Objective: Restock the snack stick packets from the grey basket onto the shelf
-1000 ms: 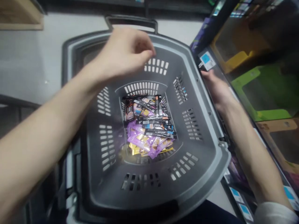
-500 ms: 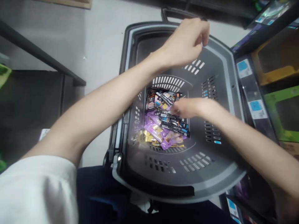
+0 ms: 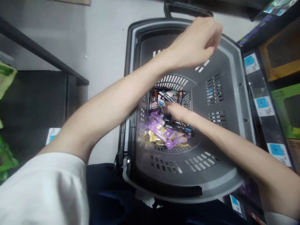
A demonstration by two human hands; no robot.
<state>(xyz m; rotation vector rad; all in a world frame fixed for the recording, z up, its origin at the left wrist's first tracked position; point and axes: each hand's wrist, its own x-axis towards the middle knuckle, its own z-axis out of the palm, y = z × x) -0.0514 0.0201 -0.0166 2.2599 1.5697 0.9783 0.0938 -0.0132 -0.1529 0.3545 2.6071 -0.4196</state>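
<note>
A deep grey shopping basket (image 3: 228,75) stands in front of me, its pierced walls sloping down to a pile of small packets. Black sachets (image 3: 180,126) lie on top, with purple-wrapped packets (image 3: 173,139) and yellow packets (image 3: 153,137) below and nearer to me. Down in the pile is my right hand (image 3: 177,111), touching the black sachets; its fingertips are blurred and partly hidden, so a grip cannot be made out. My left hand (image 3: 205,39) crosses above the basket to its far right rim, fingers curled closed; whatever they may hold is hidden.
Shelving with blue-and-white price labels (image 3: 264,104) runs close along the basket's right side. A green box (image 3: 287,107) sits on it. The basket's black handle (image 3: 187,9) is at the far end. On the left stands a dark shelf unit (image 3: 35,97).
My right hand has moved left and slightly down over the black sachets. My left hand has shifted a little right, still curled. The whole view has slid slightly.
</note>
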